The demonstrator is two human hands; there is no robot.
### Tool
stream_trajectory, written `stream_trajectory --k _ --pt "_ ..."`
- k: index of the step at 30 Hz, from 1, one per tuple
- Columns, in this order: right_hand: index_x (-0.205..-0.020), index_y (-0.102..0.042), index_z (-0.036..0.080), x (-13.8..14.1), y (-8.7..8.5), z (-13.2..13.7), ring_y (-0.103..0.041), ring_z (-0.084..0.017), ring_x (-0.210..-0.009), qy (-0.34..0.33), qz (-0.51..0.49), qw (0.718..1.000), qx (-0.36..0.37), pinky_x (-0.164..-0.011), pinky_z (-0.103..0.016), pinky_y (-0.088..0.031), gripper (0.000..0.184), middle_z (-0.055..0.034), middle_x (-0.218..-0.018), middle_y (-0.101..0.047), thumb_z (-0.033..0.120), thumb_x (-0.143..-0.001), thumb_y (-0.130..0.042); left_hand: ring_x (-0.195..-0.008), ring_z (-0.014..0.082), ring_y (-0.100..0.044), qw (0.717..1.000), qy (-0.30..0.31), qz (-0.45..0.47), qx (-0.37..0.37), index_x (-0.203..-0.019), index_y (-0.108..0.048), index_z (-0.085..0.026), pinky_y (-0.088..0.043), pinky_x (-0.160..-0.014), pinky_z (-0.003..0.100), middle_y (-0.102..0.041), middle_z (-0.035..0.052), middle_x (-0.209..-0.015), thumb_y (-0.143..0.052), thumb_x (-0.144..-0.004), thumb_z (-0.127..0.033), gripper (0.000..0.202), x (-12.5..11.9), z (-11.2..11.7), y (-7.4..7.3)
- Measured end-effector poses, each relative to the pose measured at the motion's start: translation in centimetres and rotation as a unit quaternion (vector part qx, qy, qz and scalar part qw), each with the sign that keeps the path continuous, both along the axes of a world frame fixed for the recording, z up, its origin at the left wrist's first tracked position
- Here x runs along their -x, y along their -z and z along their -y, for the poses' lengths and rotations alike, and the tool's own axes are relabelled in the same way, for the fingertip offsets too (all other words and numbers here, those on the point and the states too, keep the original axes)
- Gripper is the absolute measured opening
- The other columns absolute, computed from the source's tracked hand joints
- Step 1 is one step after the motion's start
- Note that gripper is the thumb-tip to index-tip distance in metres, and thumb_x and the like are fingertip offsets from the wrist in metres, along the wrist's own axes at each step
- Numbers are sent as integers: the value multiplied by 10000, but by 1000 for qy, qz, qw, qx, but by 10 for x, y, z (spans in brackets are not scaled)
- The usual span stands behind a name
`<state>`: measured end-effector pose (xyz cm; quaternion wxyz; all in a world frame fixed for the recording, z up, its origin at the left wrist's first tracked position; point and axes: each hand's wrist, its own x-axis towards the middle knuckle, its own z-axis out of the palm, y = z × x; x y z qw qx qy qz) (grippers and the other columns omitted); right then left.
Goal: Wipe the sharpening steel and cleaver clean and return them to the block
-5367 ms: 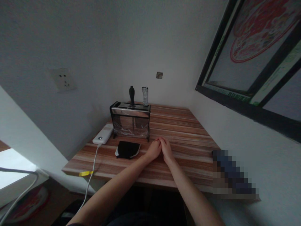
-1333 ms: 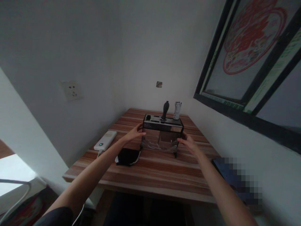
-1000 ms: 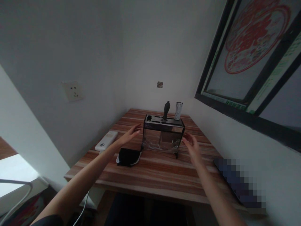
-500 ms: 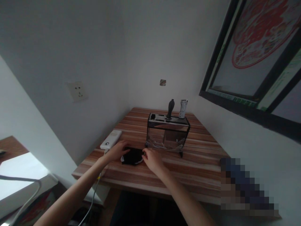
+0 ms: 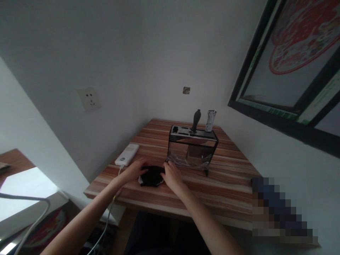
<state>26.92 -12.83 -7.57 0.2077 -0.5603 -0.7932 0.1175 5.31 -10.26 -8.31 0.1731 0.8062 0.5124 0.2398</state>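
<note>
A small black cloth piece (image 5: 152, 177) with white bits along its lower edge lies flat on the wooden table; its exact kind does not show. At its upper left edge is my left hand (image 5: 136, 169), fingers and thumb closed on the fabric. My right hand (image 5: 172, 174) holds the right edge between thumb and fingers. Just left of my left hand lies a white power bank (image 5: 127, 154) with a cable plugged into its near end.
A knife block (image 5: 192, 150) with clear sides stands behind my right hand, a black handle (image 5: 196, 120) and a silvery wrapped handle (image 5: 210, 121) rising from it. The white cable (image 5: 108, 212) hangs over the front edge of the striped table (image 5: 225, 198). Walls bound the table's left, back and right.
My right hand's fingers have shifted slightly up along the cloth's right edge, and the cloth looks spread a little wider. The whole view has tilted slightly.
</note>
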Motion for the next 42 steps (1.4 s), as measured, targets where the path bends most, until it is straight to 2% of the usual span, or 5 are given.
stream_trajectory --k 9,16,25,33,42 --pt "-812 -483 210 -37 9 17 -566 -136 -760 -32 -146 989 17 -705 -240 -437 173 16 -808 -589 86 -712 -551 -840 186 -612 993 61 72 63 -881 -570 -183 -463 -737 274 -656 23 -879 -552 -758 -229 132 -33 30 -24" --pt "-851 -495 210 -96 16 34 -585 -170 -826 -26 -358 932 52 -768 -289 -431 152 -1 -847 -578 202 -709 -548 -896 156 -613 976 140 135 95 -976 -524 -174 -482 -772 253 -640 32 -956 -546 -779 -168 199 -87 37 -20" --pt "-881 -545 206 -141 32 37 -590 -182 -742 70 -299 952 -12 -700 -295 -445 154 -17 -796 -617 278 -745 -542 -951 172 -608 978 169 114 51 -1039 -524 -190 -470 -843 285 -646 42 -1013 -544 -789 -100 266 -136 28 -3" --pt "-952 -571 212 -135 39 46 -588 -191 -676 108 -230 966 -49 -638 -297 -436 197 -27 -767 -627 294 -782 -515 -982 201 -589 987 154 49 -14 -1034 -570 -198 -456 -873 313 -638 53 -1025 -528 -823 -121 228 -136 22 9" --pt "-958 -576 209 -137 46 45 -597 -197 -737 131 -223 962 -85 -706 -324 -459 204 -50 -844 -647 278 -779 -505 -1019 207 -523 985 143 18 -95 -993 -589 -208 -420 -921 340 -578 63 -1058 -534 -819 -125 201 -134 26 5"
